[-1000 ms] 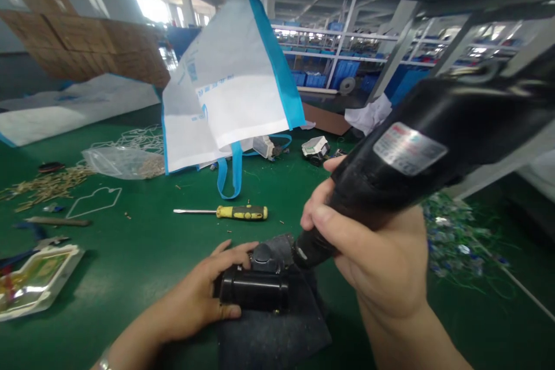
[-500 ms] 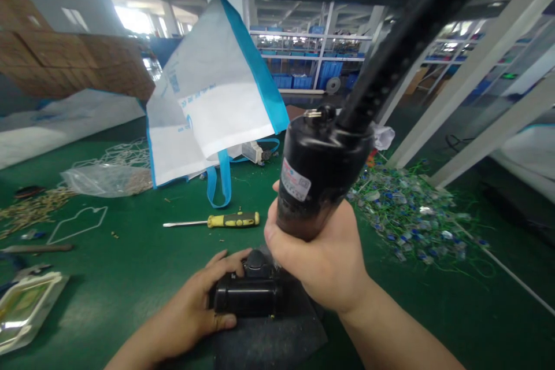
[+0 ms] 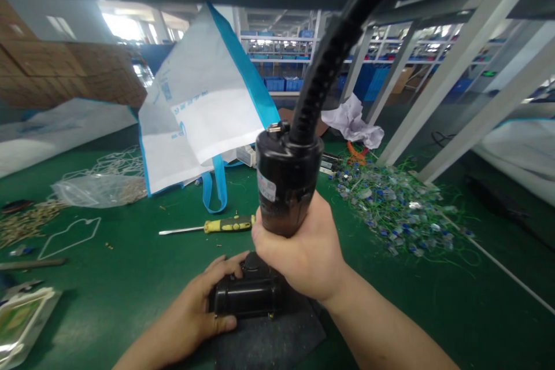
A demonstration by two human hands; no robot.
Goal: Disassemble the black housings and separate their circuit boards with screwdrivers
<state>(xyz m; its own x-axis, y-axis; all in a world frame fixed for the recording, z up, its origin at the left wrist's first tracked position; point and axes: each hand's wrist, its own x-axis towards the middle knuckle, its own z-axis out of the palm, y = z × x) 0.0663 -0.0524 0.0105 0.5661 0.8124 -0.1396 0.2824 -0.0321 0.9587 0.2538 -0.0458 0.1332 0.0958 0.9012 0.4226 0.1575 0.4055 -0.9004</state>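
My right hand (image 3: 303, 248) is wrapped around a black corded electric screwdriver (image 3: 289, 176), held upright with its thick cable running up from the top. Its lower end is hidden behind my fist and stands over a black plastic housing (image 3: 247, 298). That housing has a rounded, shiny front and a round knob-like part at the back. With thumb in front and fingers behind, my left hand (image 3: 208, 295) grips its left side. Under it lies a dark mat (image 3: 277, 341). A yellow and black hand screwdriver (image 3: 225, 224) rests just beyond.
A white and blue bag (image 3: 208, 110) stands behind. On the right lies a heap of small blue-and-clear parts with green wires (image 3: 399, 208), near crumpled paper (image 3: 353, 118). Brass-coloured screws (image 3: 26, 222), a plastic bag (image 3: 99, 189) and a white-framed panel (image 3: 26, 324) are on the left.
My right hand has brought the electric screwdriver left and lower, and it stands more upright over the housing. My left hand keeps its grip. The view has shifted slightly.
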